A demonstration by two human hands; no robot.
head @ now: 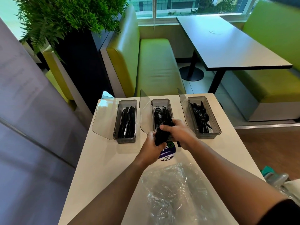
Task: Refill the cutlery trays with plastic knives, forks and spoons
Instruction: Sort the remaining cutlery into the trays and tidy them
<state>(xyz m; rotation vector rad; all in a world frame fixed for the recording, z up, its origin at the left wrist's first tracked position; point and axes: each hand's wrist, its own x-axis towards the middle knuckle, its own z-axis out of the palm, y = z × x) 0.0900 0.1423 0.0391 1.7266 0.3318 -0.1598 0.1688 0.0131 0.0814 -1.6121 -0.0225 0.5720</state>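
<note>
Crumpled clear plastic bag (175,192) lies on the white table (105,159) nearest the body, between the two forearms. It looks emptied, so it is likely the packaging the refill stock came in.

Just beyond it the hands meet. Left hand (151,146) grips the near end of a bundle of black cutlery (162,135) from below. Right hand (177,132) curls over the far end, thumb across the top. The two-handed hold is probably to keep loose pieces aligned before lowering them in (type of piece not clear from this angle).

The bundle hangs over the near end of the fork tray (160,99), straight ahead of the hands, so forks are the likely load. Knife tray (124,140) sits left of the hands, spoon tray (209,136) right of them; both are part-filled. Clear lids (103,117) stand open beside the trays, leaving the tops free.

Writing: a round sticker (168,152) just under the hands reads "Clean as you go". Larger lettering above that line is mostly covered.
</note>
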